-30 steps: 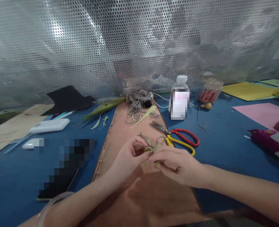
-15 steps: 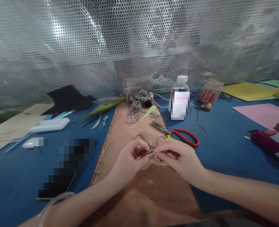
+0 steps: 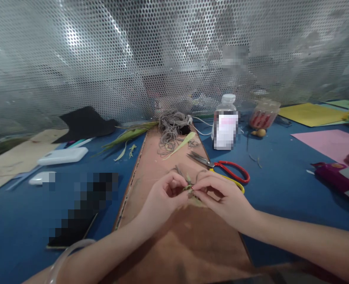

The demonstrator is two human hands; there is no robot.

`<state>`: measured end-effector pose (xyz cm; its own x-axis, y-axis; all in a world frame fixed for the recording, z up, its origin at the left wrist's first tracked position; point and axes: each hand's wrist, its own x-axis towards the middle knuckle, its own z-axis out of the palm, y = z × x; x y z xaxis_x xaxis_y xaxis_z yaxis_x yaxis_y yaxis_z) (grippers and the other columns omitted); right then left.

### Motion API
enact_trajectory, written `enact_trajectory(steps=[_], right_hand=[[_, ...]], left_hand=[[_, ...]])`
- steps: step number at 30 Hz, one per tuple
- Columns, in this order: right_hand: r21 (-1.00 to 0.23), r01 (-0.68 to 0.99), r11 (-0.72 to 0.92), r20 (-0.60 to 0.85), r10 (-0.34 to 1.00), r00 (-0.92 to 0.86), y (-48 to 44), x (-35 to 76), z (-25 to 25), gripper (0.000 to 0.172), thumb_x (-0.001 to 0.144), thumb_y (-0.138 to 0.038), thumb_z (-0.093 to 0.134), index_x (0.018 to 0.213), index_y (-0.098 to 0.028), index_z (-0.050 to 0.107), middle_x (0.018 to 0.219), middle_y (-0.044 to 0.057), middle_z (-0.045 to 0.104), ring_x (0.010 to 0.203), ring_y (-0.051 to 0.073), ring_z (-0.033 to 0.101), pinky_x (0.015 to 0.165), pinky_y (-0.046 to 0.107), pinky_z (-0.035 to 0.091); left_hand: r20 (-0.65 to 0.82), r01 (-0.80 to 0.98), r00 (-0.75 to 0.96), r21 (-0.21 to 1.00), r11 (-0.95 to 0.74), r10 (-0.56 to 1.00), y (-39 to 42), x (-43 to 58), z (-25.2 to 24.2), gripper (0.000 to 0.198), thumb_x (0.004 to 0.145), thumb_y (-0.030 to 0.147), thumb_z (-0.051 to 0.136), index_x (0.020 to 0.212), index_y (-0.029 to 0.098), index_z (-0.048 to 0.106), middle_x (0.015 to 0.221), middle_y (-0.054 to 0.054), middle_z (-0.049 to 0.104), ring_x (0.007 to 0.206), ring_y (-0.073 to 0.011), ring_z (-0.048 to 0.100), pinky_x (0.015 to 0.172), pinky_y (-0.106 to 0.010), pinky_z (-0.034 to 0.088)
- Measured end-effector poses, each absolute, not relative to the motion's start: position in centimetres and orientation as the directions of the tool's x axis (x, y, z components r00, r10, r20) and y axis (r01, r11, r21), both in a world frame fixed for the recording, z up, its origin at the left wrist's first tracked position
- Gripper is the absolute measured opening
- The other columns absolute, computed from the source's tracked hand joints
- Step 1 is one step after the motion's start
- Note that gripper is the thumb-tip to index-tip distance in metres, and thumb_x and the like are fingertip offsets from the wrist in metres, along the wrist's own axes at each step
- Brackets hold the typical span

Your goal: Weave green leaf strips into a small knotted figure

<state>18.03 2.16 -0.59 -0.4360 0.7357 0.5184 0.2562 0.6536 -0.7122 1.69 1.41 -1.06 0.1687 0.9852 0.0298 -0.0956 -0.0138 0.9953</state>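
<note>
My left hand [image 3: 162, 195] and my right hand [image 3: 220, 199] meet over a brown cardboard strip [image 3: 174, 240] on the blue table [image 3: 281, 189]. Both pinch a small green leaf piece wound with grey string [image 3: 188, 187], fingertips almost touching. Loose string ends [image 3: 179, 170] stick out just beyond the fingers. A clear bangle [image 3: 63, 258] sits on my left wrist.
Red and yellow scissors [image 3: 222, 170] lie just behind my right hand. Further back are a grey string bundle [image 3: 171, 124], green leaves [image 3: 127, 136], a white-capped bottle [image 3: 225, 122] and a small jar [image 3: 263, 114]. A phone [image 3: 74, 225] lies left; coloured paper [image 3: 331, 140] and a glue gun [image 3: 337, 177] right. A perforated metal screen [image 3: 162, 55] stands behind.
My right hand has moved up and left from under the leaf piece, so its fingertips now pinch it beside my left fingertips. Both hands sit slightly further from me.
</note>
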Motion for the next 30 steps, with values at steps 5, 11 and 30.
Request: enact_trajectory(steps=[5,11,30], right_hand=[[-0.615,0.297,0.731,0.582,0.674,-0.454,2.3,18.3,-0.7,0.009,0.079,-0.011,0.052,0.082,-0.018,0.057,0.074,0.004,0.059,0.068,0.013,0.053,0.060,0.025,0.046],[-0.401,0.326,0.856,0.701,0.515,-0.493,2.3,18.6,-0.4,0.017,0.078,-0.006,0.055,0.085,-0.020,0.062,0.077,0.004,0.063,0.072,0.013,0.057,0.068,0.023,0.048],[-0.383,0.300,0.874,0.671,0.487,-0.560,2.5,18.9,-1.0,0.018,0.078,-0.005,0.052,0.090,-0.017,0.059,0.082,0.005,0.060,0.075,0.011,0.057,0.067,0.020,0.049]], left_hand=[[0.012,-0.132,0.173,0.991,0.012,0.985,1.3,1.8,-0.9,0.017,0.063,0.014,0.067,0.066,0.017,0.051,0.062,0.005,0.055,0.058,-0.0082,0.049,0.056,-0.019,0.036],[-0.008,-0.143,0.219,0.989,0.040,0.976,1.2,2.1,-1.2,0.018,0.060,0.011,0.067,0.064,0.016,0.051,0.057,0.005,0.053,0.055,-0.0081,0.046,0.053,-0.019,0.033],[-0.002,-0.162,0.198,0.986,0.035,0.980,1.5,1.8,-1.7,0.018,0.061,0.007,0.067,0.060,0.015,0.050,0.058,0.005,0.055,0.056,-0.0061,0.048,0.055,-0.017,0.035]])
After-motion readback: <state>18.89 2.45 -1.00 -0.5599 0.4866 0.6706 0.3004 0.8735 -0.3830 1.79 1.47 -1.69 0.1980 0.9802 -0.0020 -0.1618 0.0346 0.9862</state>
